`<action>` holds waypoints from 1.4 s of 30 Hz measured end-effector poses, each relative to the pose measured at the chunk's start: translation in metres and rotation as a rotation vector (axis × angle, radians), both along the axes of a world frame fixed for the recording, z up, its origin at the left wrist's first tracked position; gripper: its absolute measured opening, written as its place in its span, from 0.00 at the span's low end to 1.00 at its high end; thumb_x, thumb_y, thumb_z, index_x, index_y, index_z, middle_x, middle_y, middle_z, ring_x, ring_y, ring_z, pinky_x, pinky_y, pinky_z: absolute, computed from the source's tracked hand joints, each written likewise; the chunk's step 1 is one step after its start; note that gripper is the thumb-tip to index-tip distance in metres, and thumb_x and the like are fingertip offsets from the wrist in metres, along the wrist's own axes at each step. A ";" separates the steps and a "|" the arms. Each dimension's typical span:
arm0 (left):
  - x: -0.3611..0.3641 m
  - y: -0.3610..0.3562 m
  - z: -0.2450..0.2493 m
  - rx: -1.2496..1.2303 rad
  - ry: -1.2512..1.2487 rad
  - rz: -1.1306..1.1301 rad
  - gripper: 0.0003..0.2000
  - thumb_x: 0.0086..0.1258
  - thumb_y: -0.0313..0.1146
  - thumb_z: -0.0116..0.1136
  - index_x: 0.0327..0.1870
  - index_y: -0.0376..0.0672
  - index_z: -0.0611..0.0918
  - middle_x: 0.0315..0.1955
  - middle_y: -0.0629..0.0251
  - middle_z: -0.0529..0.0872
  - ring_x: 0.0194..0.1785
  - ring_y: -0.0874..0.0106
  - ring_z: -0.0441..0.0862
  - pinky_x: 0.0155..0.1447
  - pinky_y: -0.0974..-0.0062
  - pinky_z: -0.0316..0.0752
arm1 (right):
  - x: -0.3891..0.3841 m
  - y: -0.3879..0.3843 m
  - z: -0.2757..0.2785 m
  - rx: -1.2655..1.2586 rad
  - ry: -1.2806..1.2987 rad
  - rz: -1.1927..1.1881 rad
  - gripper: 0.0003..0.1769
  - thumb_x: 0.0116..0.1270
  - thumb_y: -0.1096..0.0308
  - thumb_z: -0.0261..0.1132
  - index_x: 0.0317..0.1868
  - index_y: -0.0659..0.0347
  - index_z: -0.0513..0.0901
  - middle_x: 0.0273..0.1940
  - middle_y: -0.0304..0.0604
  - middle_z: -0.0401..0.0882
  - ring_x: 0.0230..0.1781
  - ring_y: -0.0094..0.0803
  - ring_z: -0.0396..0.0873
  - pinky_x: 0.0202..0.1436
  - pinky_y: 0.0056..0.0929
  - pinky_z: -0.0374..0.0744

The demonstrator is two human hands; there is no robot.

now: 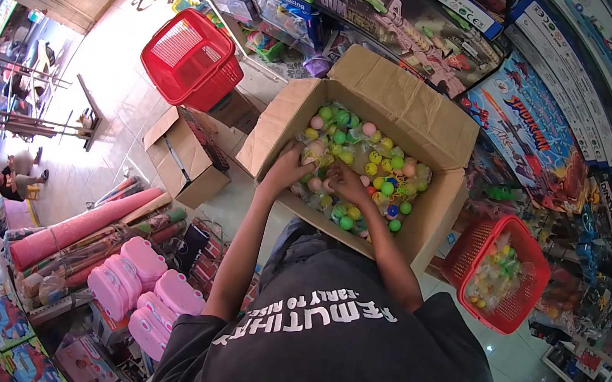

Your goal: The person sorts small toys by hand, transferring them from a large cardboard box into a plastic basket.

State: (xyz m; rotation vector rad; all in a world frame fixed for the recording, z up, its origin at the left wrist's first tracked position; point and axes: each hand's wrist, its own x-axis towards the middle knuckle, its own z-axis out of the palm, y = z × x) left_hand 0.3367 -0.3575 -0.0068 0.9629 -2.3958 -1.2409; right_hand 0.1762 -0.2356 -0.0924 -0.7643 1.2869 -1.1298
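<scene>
A large open cardboard box (411, 112) stands on the floor in front of me. It is filled with clear plastic packets of small coloured balls (382, 174) in green, yellow, pink and blue. Both my hands are inside it at the near left corner. My left hand (286, 169) grips a packet of balls (313, 149) by the box's left wall. My right hand (346, 185) is closed on another packet with pink balls (318, 186) right beside it. My dark T-shirt fills the bottom of the view.
A red basket (527, 261) holding packets of balls sits right of the box. A second red basket (192, 58) and a small open carton (186, 155) lie to the left. Pink toy cases (144, 285) and rolled mats (82, 226) lie near left. Toy shelves (535, 121) line the back. A person (14, 181) sits far left.
</scene>
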 end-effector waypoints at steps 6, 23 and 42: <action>-0.001 0.000 0.003 -0.022 0.038 -0.037 0.25 0.51 0.31 0.60 0.50 0.32 0.68 0.47 0.42 0.69 0.51 0.48 0.70 0.53 0.61 0.66 | 0.021 0.014 0.026 0.045 1.154 0.368 0.29 0.42 0.66 0.70 0.48 0.54 0.70 0.48 0.47 0.66 0.50 0.47 0.68 0.46 0.43 0.72; -0.004 0.008 0.011 0.098 0.231 -0.192 0.13 0.57 0.28 0.57 0.43 0.33 0.77 0.36 0.52 0.76 0.35 0.57 0.77 0.39 0.67 0.73 | 0.009 0.061 0.053 0.105 0.732 -0.215 0.17 0.59 0.63 0.59 0.44 0.66 0.76 0.35 0.51 0.77 0.36 0.40 0.77 0.40 0.32 0.74; -0.045 0.121 0.092 0.089 0.309 -0.558 0.13 0.62 0.22 0.50 0.49 0.36 0.73 0.38 0.51 0.77 0.37 0.60 0.77 0.42 0.69 0.71 | 0.042 0.199 0.155 -0.194 0.053 -1.199 0.18 0.63 0.69 0.58 0.52 0.64 0.69 0.38 0.39 0.77 0.34 0.20 0.77 0.31 0.17 0.77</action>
